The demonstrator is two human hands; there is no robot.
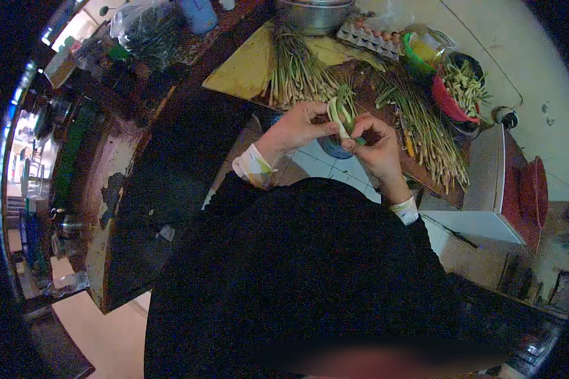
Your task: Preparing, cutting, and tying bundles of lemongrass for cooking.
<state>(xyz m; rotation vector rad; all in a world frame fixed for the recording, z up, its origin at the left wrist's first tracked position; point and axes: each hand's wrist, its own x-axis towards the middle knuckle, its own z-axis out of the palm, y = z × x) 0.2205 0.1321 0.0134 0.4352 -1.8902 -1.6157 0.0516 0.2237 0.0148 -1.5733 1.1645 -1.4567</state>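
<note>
Between my two hands is a small bundle of green and pale stalks (341, 113), bent over in a loop. My left hand (303, 127) grips its left side between thumb and fingers. Thumb and fingertips of my right hand (375, 144) pinch its lower right end. Behind my left hand, a heap of long thin green stalks with pale ends (296, 71) lies on the table. To the right of my right hand lies another heap of such stalks (431, 137), with a yellow-handled knife (408, 142) at its left edge.
Toward the back stand a metal pot (315, 16), an egg tray (370, 40) with several eggs and a green bowl (415, 61). A red bowl (448, 102) holds cut pale stalks. The wooden table's near edge (419, 177) runs past my right hand. A blue container (336, 149) is below my hands.
</note>
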